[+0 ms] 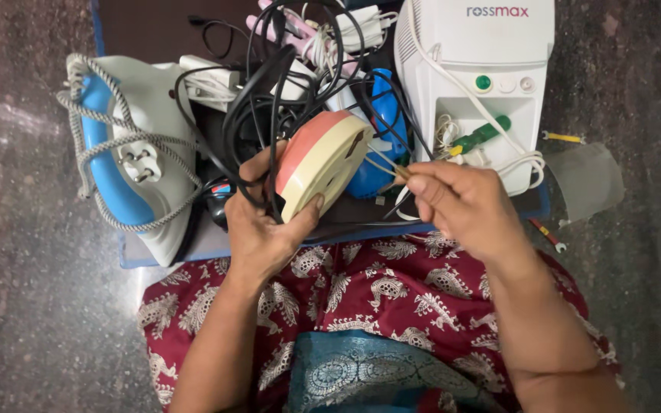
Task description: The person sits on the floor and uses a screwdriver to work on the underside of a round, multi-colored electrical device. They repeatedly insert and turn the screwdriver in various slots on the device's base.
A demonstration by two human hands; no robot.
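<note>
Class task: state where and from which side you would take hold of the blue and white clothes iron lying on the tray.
Grip the iron by its blue handle, coming from above. It lies on its side, and the braided cord wraps the body, so expect cord under the fingers.

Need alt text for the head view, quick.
Left hand holds a round cream and red plastic cord reel while the right hand points a thin tool at it, above a tray holding a blue and white clothes iron.

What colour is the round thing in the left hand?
The round thing is cream with a pinkish-red face, held in the left hand; the head view shows it.
</note>
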